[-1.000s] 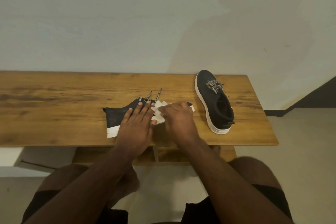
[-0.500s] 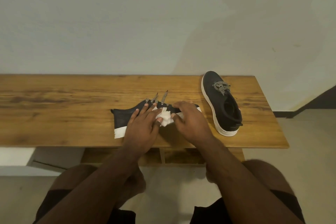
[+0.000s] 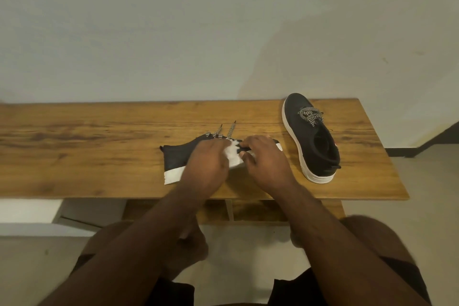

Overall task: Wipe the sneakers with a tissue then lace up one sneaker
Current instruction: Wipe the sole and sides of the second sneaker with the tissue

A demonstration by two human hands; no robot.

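— Where is the tissue [image 3: 232, 154]?
— On the black sneaker [image 3: 175, 156] lying on its side, near the front of the wooden table [image 3: 87, 144]. The left hand [image 3: 206, 159] and right hand [image 3: 264, 156] both sit on it, fingers bent, pinching the tissue between them.
— And the other sneaker [image 3: 310, 136]?
— Far right, laced, standing on its sole.

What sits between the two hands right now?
Head view: a crumpled white tissue lies between the left hand and right hand, on the near sneaker.
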